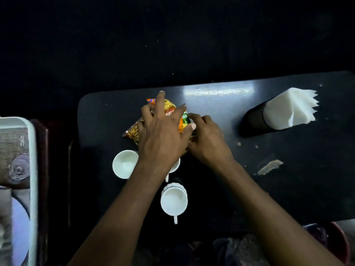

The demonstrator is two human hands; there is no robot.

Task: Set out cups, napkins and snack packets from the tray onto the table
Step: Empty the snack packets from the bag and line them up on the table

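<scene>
White ceramic marks the nearest thing on the dark table (288, 169): an empty cup (174, 201) standing upright close to the near edge, its handle pointing back toward the person. Just beyond it a second white cup (174, 167) is mostly hidden under the left forearm, only part of its rim and handle showing, and to its left stands a third white cup (125, 164), open and empty. Past the cups, both hands meet on an orange and yellow snack packet (134, 131) that lies flat on the table top. The left hand (163, 131) rests over the packet with its fingers spread wide, pressing down rather than curled around it. The right hand (206, 139) is at the packet's right edge with fingers bent in against the wrapper; whether it pinches the edge or merely touches it cannot be told. Farther right, well apart from the hands, a black holder (255, 120) stands on the table with a fan of white napkins (290, 108) rising from it. At the left border, off the table, a pale tray (33, 169) appears blurred, with a clear glass (19, 168) in it.
</scene>
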